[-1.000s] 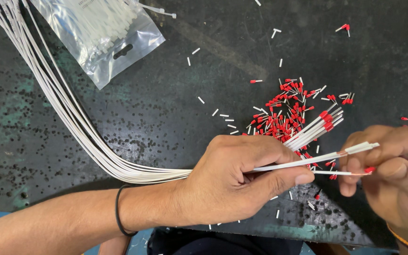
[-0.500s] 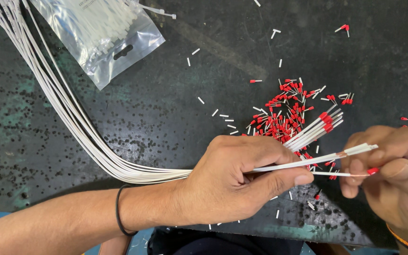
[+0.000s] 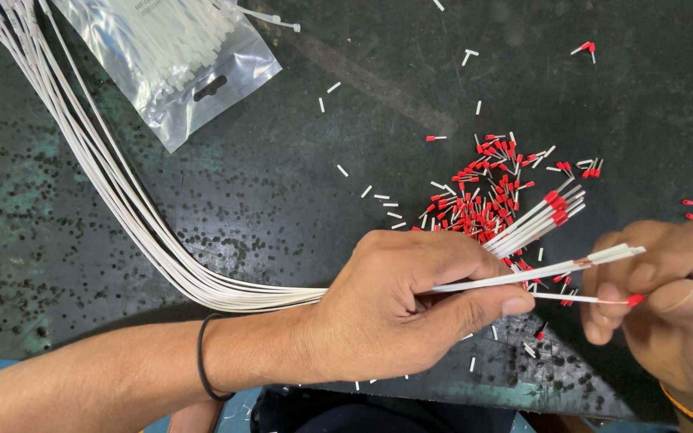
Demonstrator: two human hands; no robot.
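Pinched between thumb and fingers, the left hand (image 3: 395,309) has its grip closed on a bundle of white wires (image 3: 122,200), which sweeps in from the upper left across the dark desk (image 3: 282,200) and fans out rightward past the thumb. One single wire (image 3: 571,298) lies with its long axis pointing right (nearly level), and the right hand (image 3: 667,305), nearer its end, has its grip narrowed on the red ferrule (image 3: 635,300) at the tip. Loose red ferrules (image 3: 483,200) lie piled just above the hands, a clear bag (image 3: 170,56) well apart at upper left.

My left hand (image 3: 395,309) hides where the white wire bundle (image 3: 114,192) passes through its grip. The bundle and the plastic bag (image 3: 174,60) run off the frame's top left, and my right hand (image 3: 671,309) is cut at the right edge.
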